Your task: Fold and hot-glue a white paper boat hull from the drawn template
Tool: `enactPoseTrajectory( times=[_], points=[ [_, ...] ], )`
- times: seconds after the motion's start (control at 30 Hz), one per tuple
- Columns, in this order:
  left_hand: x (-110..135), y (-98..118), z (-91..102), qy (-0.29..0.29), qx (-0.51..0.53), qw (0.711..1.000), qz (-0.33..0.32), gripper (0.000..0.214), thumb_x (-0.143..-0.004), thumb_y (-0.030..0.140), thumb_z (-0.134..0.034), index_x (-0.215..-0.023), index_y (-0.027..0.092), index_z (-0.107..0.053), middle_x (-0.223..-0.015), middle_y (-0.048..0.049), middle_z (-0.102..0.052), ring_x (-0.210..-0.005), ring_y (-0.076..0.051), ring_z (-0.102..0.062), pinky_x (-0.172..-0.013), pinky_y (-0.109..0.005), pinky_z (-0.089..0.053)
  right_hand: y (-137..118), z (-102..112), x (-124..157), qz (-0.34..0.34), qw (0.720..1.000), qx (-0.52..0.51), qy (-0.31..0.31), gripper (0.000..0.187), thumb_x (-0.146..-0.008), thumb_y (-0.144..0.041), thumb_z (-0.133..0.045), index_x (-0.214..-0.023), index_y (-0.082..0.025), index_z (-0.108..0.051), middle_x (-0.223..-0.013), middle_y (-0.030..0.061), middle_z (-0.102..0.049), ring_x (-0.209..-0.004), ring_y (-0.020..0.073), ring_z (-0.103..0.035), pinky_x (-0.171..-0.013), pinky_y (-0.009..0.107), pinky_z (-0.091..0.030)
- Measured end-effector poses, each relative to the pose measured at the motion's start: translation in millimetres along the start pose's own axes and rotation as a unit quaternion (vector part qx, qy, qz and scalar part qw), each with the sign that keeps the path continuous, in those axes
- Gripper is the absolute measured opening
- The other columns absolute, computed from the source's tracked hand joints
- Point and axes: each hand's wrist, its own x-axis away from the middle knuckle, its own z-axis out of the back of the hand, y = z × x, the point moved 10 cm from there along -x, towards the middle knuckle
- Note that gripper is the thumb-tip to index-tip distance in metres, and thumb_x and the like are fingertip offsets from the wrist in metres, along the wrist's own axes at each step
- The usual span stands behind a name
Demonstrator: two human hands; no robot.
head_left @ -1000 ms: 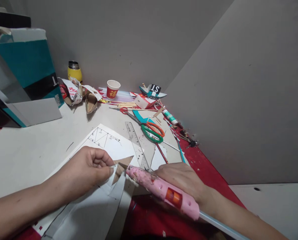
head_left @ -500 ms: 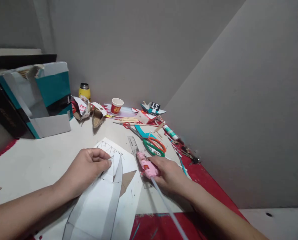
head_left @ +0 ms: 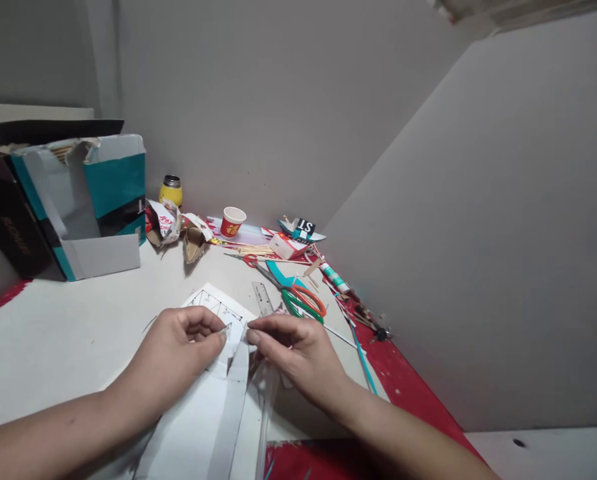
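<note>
A folded white cardboard piece [head_left: 198, 420] with pointed flaps at its far end lies in front of me. My left hand [head_left: 171, 357] is closed, pinching the left flap between thumb and fingers. On the other side, my right hand [head_left: 303, 360] pinches the tip of the right flap. The two flaps stand a little apart. Beneath is a white sheet with pencilled triangles [head_left: 213, 305], partly covered. Behind my right hand the pink glue gun is almost wholly hidden. A steel ruler [head_left: 261, 298] and scissors with green and orange handles [head_left: 303, 303] lie just beyond.
A torn teal and white box [head_left: 113, 193] stands at the left. Along the back are a yellow bottle [head_left: 171, 192], a red paper cup [head_left: 233, 222], a brown cardboard scrap [head_left: 195, 247] and wooden sticks [head_left: 251, 251]. Keys [head_left: 381, 332] lie by the right wall.
My right hand has let go of the pink glue gun and moved left to pinch the right cardboard flap. My left hand keeps its pinch. The view has shifted slightly.
</note>
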Motion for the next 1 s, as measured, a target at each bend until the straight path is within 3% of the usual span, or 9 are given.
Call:
enactPoseTrajectory(
  times=[0.23,0.43,0.67,1.0],
  points=[
    [0.8,2.7,-2.3,-0.005,-0.016,1.000,0.005,0.011,-0.070,0.026,-0.063,-0.069,0.016,-0.067,-0.061,0.0001,-0.063,-0.059,-0.013,-0.051,-0.054,-0.023,-0.037,-17.0,-9.8,1.8,0.050,0.999,0.005,-0.002,0.011,-0.082,-0.021,-0.065,-0.083,-0.016,-0.075,-0.070,0.0022,-0.072,-0.061,0.0122,-0.064,-0.055,0.020,-0.051],
    [-0.9,-0.1,-2.9,-0.007,-0.020,1.000,0.004,0.011,-0.069,0.025,-0.062,-0.070,0.016,-0.068,-0.065,-0.0009,-0.065,-0.062,-0.014,-0.054,-0.058,-0.024,-0.039,-15.1,-19.9,4.9,0.042,0.998,-0.020,-0.045,0.016,-0.085,-0.018,-0.061,-0.089,-0.018,-0.076,-0.072,0.0015,-0.072,-0.062,0.0111,-0.063,-0.057,0.019,-0.049],
    [0.3,-0.1,-3.8,-0.010,-0.024,1.000,0.008,0.012,-0.069,0.025,-0.061,-0.069,0.015,-0.067,-0.062,-0.0005,-0.064,-0.059,-0.013,-0.051,-0.054,-0.024,-0.038,-9.7,-24.3,5.4,0.008,0.998,0.008,-0.061,0.020,-0.087,-0.021,-0.056,-0.080,-0.014,-0.073,-0.063,0.0009,-0.065,-0.057,0.0105,-0.055,-0.052,0.020,-0.045],
    [1.8,0.6,-5.4,-0.007,-0.021,1.000,0.011,0.010,-0.067,0.023,-0.060,-0.066,0.016,-0.066,-0.059,0.0006,-0.062,-0.056,-0.013,-0.050,-0.051,-0.022,-0.036,-14.5,-27.6,2.9,0.014,0.995,0.067,-0.072,0.023,-0.086,-0.019,-0.052,-0.069,-0.014,-0.066,-0.058,-0.0002,-0.061,-0.053,0.0101,-0.052,-0.051,0.020,-0.041]
  ],
)
